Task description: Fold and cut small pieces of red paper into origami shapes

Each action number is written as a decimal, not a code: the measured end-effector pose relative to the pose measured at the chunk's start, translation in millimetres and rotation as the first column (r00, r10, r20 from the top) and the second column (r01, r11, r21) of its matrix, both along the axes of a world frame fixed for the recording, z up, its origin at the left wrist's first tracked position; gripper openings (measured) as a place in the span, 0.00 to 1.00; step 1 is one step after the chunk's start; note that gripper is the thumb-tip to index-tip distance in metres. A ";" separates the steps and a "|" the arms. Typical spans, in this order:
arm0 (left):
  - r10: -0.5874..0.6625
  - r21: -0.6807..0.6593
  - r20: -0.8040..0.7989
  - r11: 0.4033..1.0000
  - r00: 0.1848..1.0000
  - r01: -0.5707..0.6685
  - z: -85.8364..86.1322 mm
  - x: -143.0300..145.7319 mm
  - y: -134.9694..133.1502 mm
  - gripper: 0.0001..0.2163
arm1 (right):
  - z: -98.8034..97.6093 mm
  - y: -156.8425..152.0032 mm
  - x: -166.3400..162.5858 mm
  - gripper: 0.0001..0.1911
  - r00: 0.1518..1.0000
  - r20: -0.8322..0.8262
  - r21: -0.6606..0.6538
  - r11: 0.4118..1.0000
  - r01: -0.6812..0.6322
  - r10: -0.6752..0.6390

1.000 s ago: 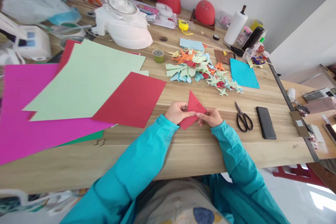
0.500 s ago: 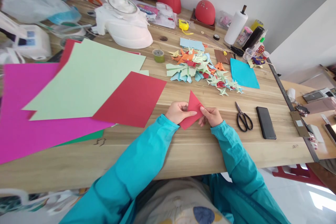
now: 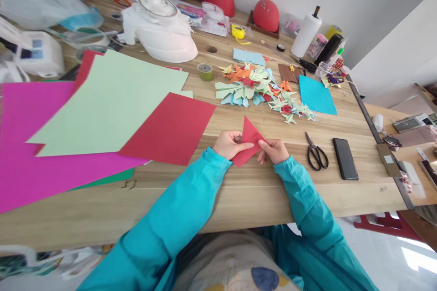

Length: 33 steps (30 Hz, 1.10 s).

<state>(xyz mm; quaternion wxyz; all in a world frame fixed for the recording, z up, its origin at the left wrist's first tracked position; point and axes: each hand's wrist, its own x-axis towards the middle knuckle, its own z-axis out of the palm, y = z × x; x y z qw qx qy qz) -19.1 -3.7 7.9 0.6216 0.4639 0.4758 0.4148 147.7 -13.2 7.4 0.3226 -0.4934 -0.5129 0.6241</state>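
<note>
Grip state: the left hand point(image 3: 228, 145) pinches the left side of the folded red paper point(image 3: 250, 136), thumb flat on top. The right hand point(image 3: 276, 150) pinches the right edge, thumb uppermost, fingers curled behind. The paper lies between the 2 hands, above or on the worktop point(image 3: 252, 195); the angle does not settle which, and the underlying layers are hidden.

Caution, by judgement:
1. Layer shift. Cause: unequal pressure from the 2 thumbs. Result: misaligned edges and a skewed crease.
2. Tearing or wrinkling. Cause: the grips pulling apart with the right edge firmly pinched.
3. Loss of hold. Cause: either thumb lifting early; the fold may spring open.
4. Snagging. Cause: the right sleeve point(image 3: 297, 182) sweeping outward towards the scissors point(image 3: 313, 147), which lie near it with the phone point(image 3: 345, 159) beyond.
5. Disturbance of loose sheets. Cause: the left forearm brushing the red sheet point(image 3: 170, 129), whose lower corner is near the sleeve.
</note>
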 end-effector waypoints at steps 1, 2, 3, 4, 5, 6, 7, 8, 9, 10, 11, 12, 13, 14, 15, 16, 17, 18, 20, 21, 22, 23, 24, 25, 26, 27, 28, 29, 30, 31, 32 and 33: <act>-0.006 -0.009 0.012 1.000 1.000 0.006 0.3 0.1 -0.1 0.18 | 0.1 -0.2 -0.4 0.26 1.000 0.017 0.012 1.000 0.012 -0.012; -0.013 -0.016 0.022 1.000 1.000 0.014 0.5 0.1 -0.2 0.19 | 0.2 -0.3 -0.8 0.27 0.999 0.033 0.024 0.999 0.026 -0.027; -0.019 -0.019 0.032 1.000 0.999 0.020 0.4 0.1 -0.5 0.19 | 0.4 -0.2 -1.0 0.29 0.998 0.045 0.034 0.999 0.040 -0.041; -0.024 -0.022 0.041 0.999 0.999 0.025 0.2 0.1 -0.7 0.19 | 0.6 0.0 -1.1 0.30 0.997 0.052 0.040 0.998 0.052 -0.054; -0.024 -0.025 0.049 0.999 0.999 0.025 -0.2 0.0 -0.9 0.19 | 0.8 0.4 -1.0 0.31 0.997 0.053 0.044 0.997 0.062 -0.064; -0.019 -0.028 0.054 0.999 0.998 0.021 -0.7 -0.2 -0.9 0.19 | 1.0 0.9 -0.7 0.32 0.996 0.050 0.047 0.997 0.068 -0.071; -0.012 -0.029 0.057 0.999 0.998 0.014 -1.2 -0.4 -1.0 0.19 | 1.0 1.4 -0.3 0.33 0.997 0.041 0.048 0.996 0.071 -0.073; -0.009 -0.030 0.058 1.000 0.998 0.011 -1.6 -0.5 -0.9 0.19 | 0.9 1.9 0.2 0.33 0.997 0.027 0.045 0.997 0.066 -0.067; -0.006 -0.028 0.058 1.000 0.998 0.008 -1.8 -0.6 -0.9 0.19 | 0.7 2.3 0.6 0.32 0.998 0.008 0.041 0.998 0.056 -0.057; -0.008 -0.024 0.057 1.000 0.998 0.009 -1.8 -0.6 -0.8 0.19 | 0.4 2.4 1.0 0.29 0.999 -0.012 0.038 0.998 0.042 -0.041; -0.013 -0.019 0.055 1.000 0.998 0.014 -1.5 -0.5 -0.9 0.19 | 0.0 2.3 1.1 0.27 0.999 -0.031 0.035 0.999 0.025 -0.024; -0.022 -0.015 0.051 1.000 0.998 0.022 -1.0 -0.3 -1.0 0.19 | -0.4 2.0 1.2 0.24 0.999 -0.047 0.033 0.999 0.010 -0.008; -0.029 -0.010 0.044 1.000 0.999 0.030 -0.3 -0.1 -1.2 0.19 | -0.8 1.6 1.1 0.23 0.998 -0.060 0.032 0.999 -0.001 0.002; -0.034 -0.006 0.034 0.999 0.999 0.034 0.4 0.1 -1.4 0.18 | -1.1 1.1 0.9 0.22 0.998 -0.068 0.032 0.999 -0.006 0.008; -0.035 -0.003 0.024 0.999 0.999 0.035 1.0 0.3 -1.6 0.18 | -1.2 0.7 0.6 0.22 0.997 -0.071 0.033 0.999 -0.006 0.008; -0.035 -0.001 0.015 0.999 0.999 0.036 1.5 0.4 -1.7 0.18 | -1.1 0.4 0.3 0.22 0.997 -0.071 0.034 0.999 -0.003 0.006; -0.033 0.001 0.008 0.999 0.999 0.033 1.6 0.5 -1.7 0.18 | -0.9 0.2 0.1 0.23 0.998 -0.066 0.034 0.999 0.000 0.002; -0.032 0.001 0.006 0.999 0.999 0.032 1.4 0.5 -1.6 0.18 | -0.6 0.2 -0.2 0.24 0.998 -0.058 0.033 0.999 0.005 -0.003; -0.032 -0.003 0.013 0.999 0.999 0.032 0.3 0.5 -1.2 0.18 | 0.1 0.7 -0.5 0.28 0.999 -0.042 0.025 1.000 0.018 -0.017; -0.032 -0.005 0.019 0.999 0.999 0.032 -0.4 0.4 -0.9 0.18 | 0.3 1.0 -0.5 0.29 0.999 -0.037 0.020 0.999 0.025 -0.025; -0.031 -0.008 0.025 0.999 0.999 0.031 -1.0 0.3 -0.7 0.18 | 0.6 1.4 -0.4 0.30 0.999 -0.034 0.018 0.999 0.035 -0.034; -0.029 -0.010 0.028 1.000 0.999 0.029 -1.4 0.3 -0.4 0.18 | 0.7 1.8 -0.3 0.31 0.998 -0.034 0.016 0.999 0.044 -0.043; -0.022 -0.011 0.027 1.000 0.999 0.023 -1.5 0.2 -0.3 0.17 | 0.8 2.1 0.0 0.31 0.998 -0.037 0.016 0.999 0.048 -0.048; -0.013 -0.009 0.022 1.000 1.000 0.014 -1.4 0.1 -0.1 0.17 | 0.8 2.3 0.3 0.31 0.998 -0.042 0.015 0.999 0.046 -0.046; -0.003 -0.005 0.015 1.000 1.000 0.003 -0.9 0.0 -0.1 0.17 | 0.8 2.4 0.7 0.31 0.998 -0.046 0.014 0.999 0.039 -0.038; 0.008 0.001 0.006 1.000 1.000 -0.008 -0.3 -0.2 -0.1 0.16 | 0.6 2.3 0.9 0.29 0.998 -0.050 0.013 1.000 0.026 -0.025; 0.016 0.008 -0.002 1.000 1.000 -0.016 0.3 -0.3 -0.1 0.16 | 0.4 2.2 1.1 0.27 0.998 -0.053 0.015 1.000 0.014 -0.013; 0.021 0.013 -0.005 1.000 1.000 -0.021 0.9 -0.3 -0.2 0.15 | 0.1 1.9 1.1 0.25 0.998 -0.058 0.017 1.000 0.008 -0.007; 0.023 0.015 -0.003 1.000 1.000 -0.023 1.3 -0.3 -0.4 0.15 | -0.2 1.6 0.9 0.24 0.998 -0.063 0.018 1.000 0.010 -0.009; 0.023 0.011 0.004 1.000 1.000 -0.023 1.6 -0.1 -0.6 0.16 | -0.6 1.3 0.6 0.23 0.997 -0.071 0.016 1.000 0.020 -0.019; 0.023 0.005 0.015 1.000 1.000 -0.023 1.7 0.2 -0.9 0.16 | -0.9 1.1 0.3 0.22 0.996 -0.081 0.011 0.999 0.035 -0.034; 0.022 -0.003 0.027 1.000 0.999 -0.022 1.9 0.7 -1.3 0.17 | -1.1 0.9 -0.1 0.23 0.994 -0.091 0.002 0.999 0.053 -0.052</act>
